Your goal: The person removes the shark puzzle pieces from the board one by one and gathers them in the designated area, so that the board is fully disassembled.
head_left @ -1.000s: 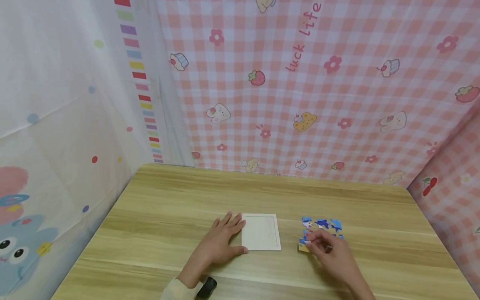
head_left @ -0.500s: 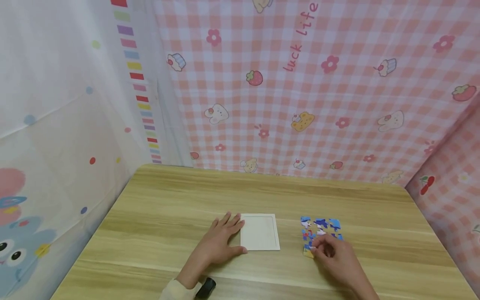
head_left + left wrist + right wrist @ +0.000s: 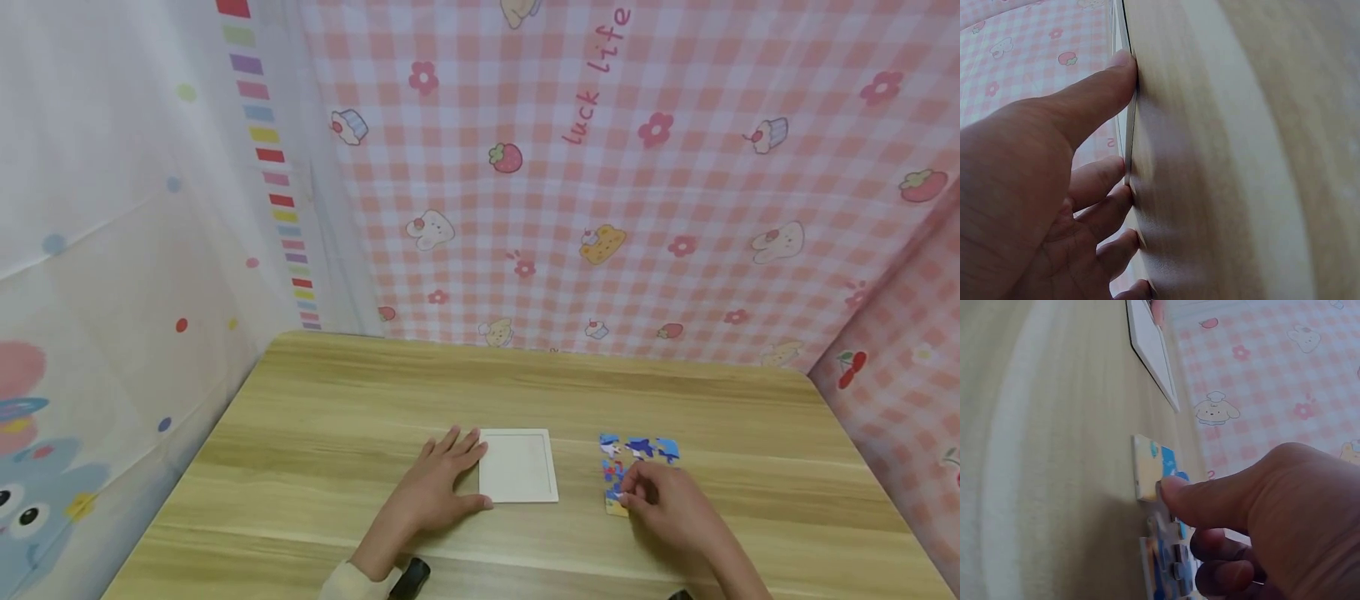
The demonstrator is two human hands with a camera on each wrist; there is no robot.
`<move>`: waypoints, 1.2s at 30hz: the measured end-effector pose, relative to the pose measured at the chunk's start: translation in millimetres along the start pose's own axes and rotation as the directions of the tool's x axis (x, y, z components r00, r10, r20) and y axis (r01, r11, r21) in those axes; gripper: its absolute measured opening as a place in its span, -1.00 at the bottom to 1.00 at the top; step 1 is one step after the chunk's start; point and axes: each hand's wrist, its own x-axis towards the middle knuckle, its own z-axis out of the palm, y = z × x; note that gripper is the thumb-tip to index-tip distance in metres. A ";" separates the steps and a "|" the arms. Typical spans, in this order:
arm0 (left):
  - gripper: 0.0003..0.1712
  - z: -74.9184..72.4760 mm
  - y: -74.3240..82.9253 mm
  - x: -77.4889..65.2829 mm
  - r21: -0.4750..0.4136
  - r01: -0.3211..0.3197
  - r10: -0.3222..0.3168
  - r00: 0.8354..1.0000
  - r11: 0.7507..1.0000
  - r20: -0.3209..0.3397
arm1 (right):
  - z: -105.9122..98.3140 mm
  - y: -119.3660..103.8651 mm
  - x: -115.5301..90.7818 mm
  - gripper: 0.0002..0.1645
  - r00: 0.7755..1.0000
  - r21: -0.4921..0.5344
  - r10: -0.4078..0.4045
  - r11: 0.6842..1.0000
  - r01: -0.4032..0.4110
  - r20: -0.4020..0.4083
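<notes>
My left hand (image 3: 442,482) lies with fingers spread, its thumb and fingertips at the left edge of a white square puzzle tray (image 3: 517,468). The left wrist view shows the fingers (image 3: 1100,84) against that thin edge. To the right of the tray, my right hand (image 3: 666,500) pinches a jigsaw puzzle piece between thumb and forefinger, largely hidden by the fingers. Close beside the thumb tip is a yellow-and-blue corner piece (image 3: 1147,467). Several blue puzzle pieces (image 3: 640,448) lie in loose rows just behind the hand, which covers some of them.
The wood-grain table (image 3: 360,392) carries everything. Pink checked cloth (image 3: 555,200) hangs along its back edge, and a white cloth (image 3: 135,250) hangs on the left. A black wrist strap (image 3: 411,578) shows at the left sleeve.
The right hand has drawn the yellow-and-blue corner piece slightly right and nearer the person, in line below the left column of pieces. The left hand stays on the tray. The head view shifts slightly.
</notes>
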 end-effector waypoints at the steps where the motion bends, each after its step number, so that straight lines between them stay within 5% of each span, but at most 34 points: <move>1: -0.04 0.2 0.4 -0.1 -0.001 -0.001 0.001 1.000 1.000 0.000 | -1.4 0.1 0.7 -0.73 1.000 -0.003 0.006 1.000 -0.006 0.017; 7: -0.05 -0.3 1.2 -0.5 -0.007 -0.006 0.006 1.000 1.000 0.006 | -4.8 0.9 3.0 -0.77 0.996 0.001 0.037 0.999 -0.038 0.084; 27: -0.05 2.8 -5.6 3.1 0.004 -0.024 0.024 0.999 1.000 -0.024 | -3.2 3.3 8.6 -0.77 0.996 0.057 -0.019 0.998 0.014 0.090; 36: -0.13 4.3 -10.0 -0.3 -0.046 -0.071 0.069 0.997 0.996 -0.045 | -9.7 8.9 -2.0 -0.86 0.999 0.078 -0.026 0.997 0.028 -0.027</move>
